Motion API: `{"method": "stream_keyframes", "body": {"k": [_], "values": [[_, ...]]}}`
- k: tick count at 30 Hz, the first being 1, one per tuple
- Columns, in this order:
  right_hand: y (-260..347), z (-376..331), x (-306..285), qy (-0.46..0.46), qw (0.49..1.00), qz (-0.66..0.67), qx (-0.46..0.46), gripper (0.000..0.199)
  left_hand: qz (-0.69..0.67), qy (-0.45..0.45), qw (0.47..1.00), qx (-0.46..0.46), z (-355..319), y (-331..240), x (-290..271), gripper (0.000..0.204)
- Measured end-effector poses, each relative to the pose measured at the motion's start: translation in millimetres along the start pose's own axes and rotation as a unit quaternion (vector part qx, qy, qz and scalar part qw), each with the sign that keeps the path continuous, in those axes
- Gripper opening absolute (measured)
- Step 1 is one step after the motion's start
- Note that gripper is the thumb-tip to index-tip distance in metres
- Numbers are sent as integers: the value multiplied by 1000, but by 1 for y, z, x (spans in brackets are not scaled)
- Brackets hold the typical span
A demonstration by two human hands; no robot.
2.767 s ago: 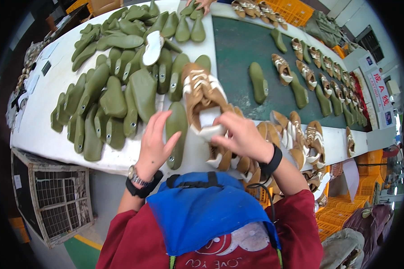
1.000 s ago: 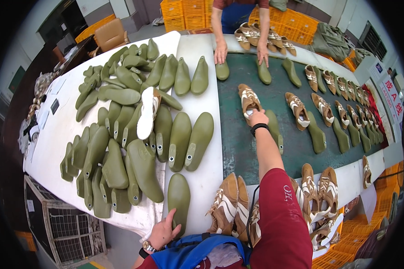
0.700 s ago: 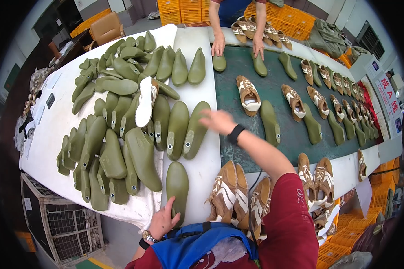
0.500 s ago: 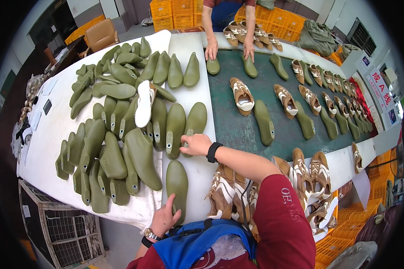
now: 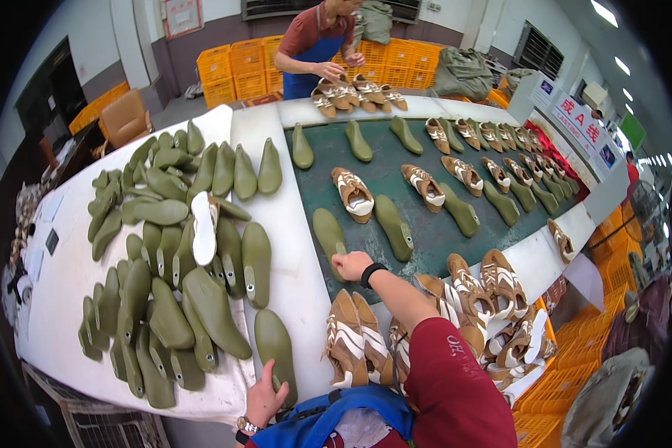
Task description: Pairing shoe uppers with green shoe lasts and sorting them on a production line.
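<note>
Since a moment ago my right hand [image 5: 349, 264] has carried a green shoe last [image 5: 329, 233] onto the dark belt [image 5: 425, 246], fingers clenched on its heel. Open belt lies leftward; another last [image 5: 393, 226] sits just right. My left hand [image 5: 265, 399] loosely grasps a last [image 5: 276, 351] at the white surface [image 5: 291, 276] edge.

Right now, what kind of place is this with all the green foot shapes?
Most likely a shoe factory. Green foot-shaped moulds lie heaped on a white table, unfinished brown-and-white shoes sit on a long green belt, and yellow crates are stacked behind.
</note>
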State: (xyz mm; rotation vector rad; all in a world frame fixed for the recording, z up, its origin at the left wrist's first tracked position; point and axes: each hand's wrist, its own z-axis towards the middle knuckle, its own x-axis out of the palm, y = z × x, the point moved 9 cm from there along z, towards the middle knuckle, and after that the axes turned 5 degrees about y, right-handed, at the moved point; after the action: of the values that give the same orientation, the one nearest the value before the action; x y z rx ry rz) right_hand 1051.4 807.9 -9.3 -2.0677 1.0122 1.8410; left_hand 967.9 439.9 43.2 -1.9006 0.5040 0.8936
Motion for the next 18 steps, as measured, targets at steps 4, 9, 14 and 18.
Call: {"method": "stream_keyframes", "body": {"k": [4, 9, 14, 18], "values": [[10, 4, 2, 42, 999, -22, -23, 13, -6, -13, 1000, 0, -2, -1, -1, 61], [13, -2, 17, 108, 990, 70, -58, 23, 13, -13, 999, 30, -1, -3, 2, 61], [21, -26, -71, 46, 999, 12, -25, 50, -3, -16, 999, 30, 4, -2, 0, 59], [44, -80, -139, 42, 996, -24, -81, 38, 21, -27, 999, 38, 8, -3, 0, 58]]}}
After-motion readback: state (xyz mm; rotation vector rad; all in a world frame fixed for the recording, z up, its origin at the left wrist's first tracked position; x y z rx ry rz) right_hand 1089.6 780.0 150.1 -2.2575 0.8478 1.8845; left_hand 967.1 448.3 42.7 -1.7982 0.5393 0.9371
